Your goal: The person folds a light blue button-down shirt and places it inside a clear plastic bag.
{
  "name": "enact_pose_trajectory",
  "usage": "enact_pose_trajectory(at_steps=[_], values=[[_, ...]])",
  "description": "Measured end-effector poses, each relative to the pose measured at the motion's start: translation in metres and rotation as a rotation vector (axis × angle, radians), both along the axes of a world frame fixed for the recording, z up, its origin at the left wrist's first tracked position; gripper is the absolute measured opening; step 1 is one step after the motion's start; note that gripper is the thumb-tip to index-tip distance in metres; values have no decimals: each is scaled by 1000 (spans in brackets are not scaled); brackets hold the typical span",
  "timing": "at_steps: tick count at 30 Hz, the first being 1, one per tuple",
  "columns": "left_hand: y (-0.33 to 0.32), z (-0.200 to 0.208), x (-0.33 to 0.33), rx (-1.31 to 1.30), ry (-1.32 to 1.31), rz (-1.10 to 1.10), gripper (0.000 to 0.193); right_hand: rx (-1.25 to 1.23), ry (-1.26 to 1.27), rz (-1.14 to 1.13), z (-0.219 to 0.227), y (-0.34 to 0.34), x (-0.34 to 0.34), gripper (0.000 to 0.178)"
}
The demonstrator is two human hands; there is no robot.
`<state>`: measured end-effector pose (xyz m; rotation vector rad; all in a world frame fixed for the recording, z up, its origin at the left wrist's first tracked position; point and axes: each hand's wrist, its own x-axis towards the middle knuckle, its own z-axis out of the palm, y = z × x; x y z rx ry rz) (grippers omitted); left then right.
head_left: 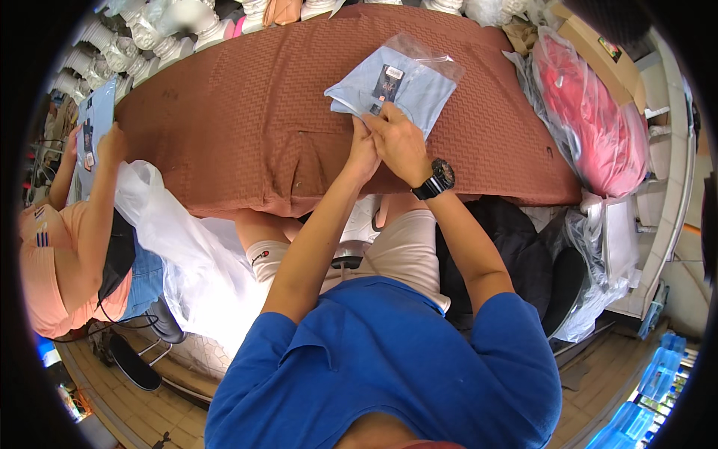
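A folded light-blue shirt (426, 93) lies on the brown-covered table, tilted, in a clear plastic bag (441, 66) whose loose end reaches past its far edge. A dark hang tag (389, 81) with a pale label shows on its front. My left hand (363, 153) has its fingers closed at the shirt's near edge. Beside and partly over it, my right hand (400, 142), with a black watch (437, 179) on the wrist, is closed with its fingertips just below the tag. What exactly the right fingertips pinch is partly hidden.
The brown textured cloth (232, 97) covers the table before me. White busts (142, 37) line the far left. At the right lie a red bundle in clear plastic (591, 112) and a cardboard box (598, 56). A person (71, 254) at left holds another bagged shirt (93, 135).
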<state>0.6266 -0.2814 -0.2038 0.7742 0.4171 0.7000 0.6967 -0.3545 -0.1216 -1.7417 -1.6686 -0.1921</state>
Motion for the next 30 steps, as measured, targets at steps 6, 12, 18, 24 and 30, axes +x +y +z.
enact_pose_trajectory(at_steps=[6,12,18,24,30], values=[[5,-3,0,12,47,-10,60,28,62,29,13,-7,-24,25],[14,-2,-10,22,66,-26,60,10,74,45,32,-14,-60,22],[25,4,-8,185,160,41,61,115,155,29,35,-17,-77,21],[78,92,4,1258,580,293,62,409,482,-6,75,-9,-72,28],[61,113,-2,2042,839,182,67,393,1041,-89,-8,-33,-64,39]])
